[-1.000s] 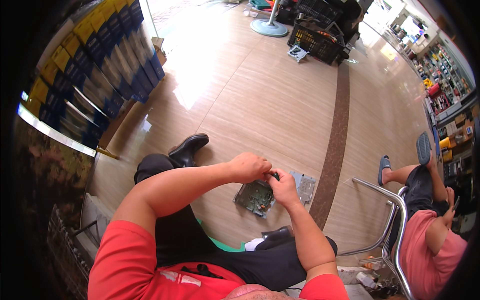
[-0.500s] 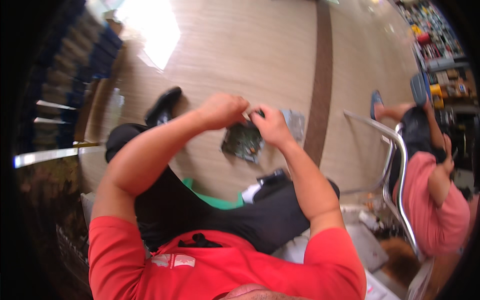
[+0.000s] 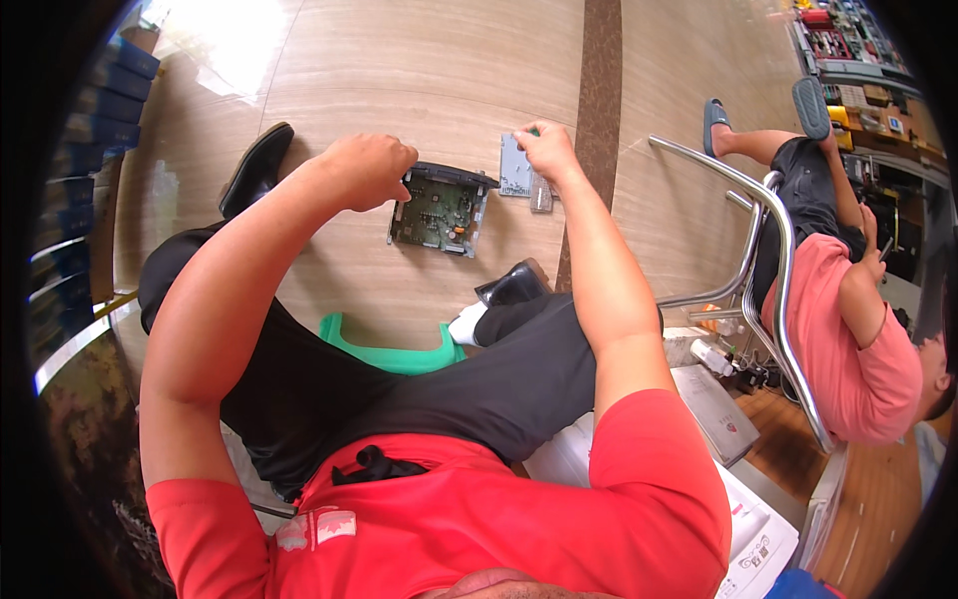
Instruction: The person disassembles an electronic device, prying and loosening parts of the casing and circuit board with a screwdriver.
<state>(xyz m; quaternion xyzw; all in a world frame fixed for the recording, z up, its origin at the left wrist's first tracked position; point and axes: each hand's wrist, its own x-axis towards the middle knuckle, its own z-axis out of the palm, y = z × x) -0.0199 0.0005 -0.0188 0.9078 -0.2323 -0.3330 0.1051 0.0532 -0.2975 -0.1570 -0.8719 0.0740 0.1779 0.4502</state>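
Between my black-trousered knees and the far floor sits an electronic unit, its green circuit board [image 3: 439,215] exposed and a black panel [image 3: 454,175] along its far edge. My left hand [image 3: 371,170] is closed at the panel's left end, thumb and fingers on either side of that corner. Farther right, my right hand [image 3: 549,155] is pinched shut over a flat grey metal plate [image 3: 515,170] on the floor. A bit of green [image 3: 536,131] shows at its fingertips; the rest of what it holds is hidden. Beside the plate lies a small greyish piece [image 3: 541,195].
I sit on a green stool [image 3: 389,356], black shoes [image 3: 257,168] to either side. A chair with metal tubing [image 3: 788,290] and a seated person in pink [image 3: 838,329] are at right. Stacked blue boxes [image 3: 105,105] line the left. Tiled floor spreads ahead.
My hands were close together over the circuit board; they have parted, the left to the panel's left corner, the right over the metal plate. The view has shifted too.
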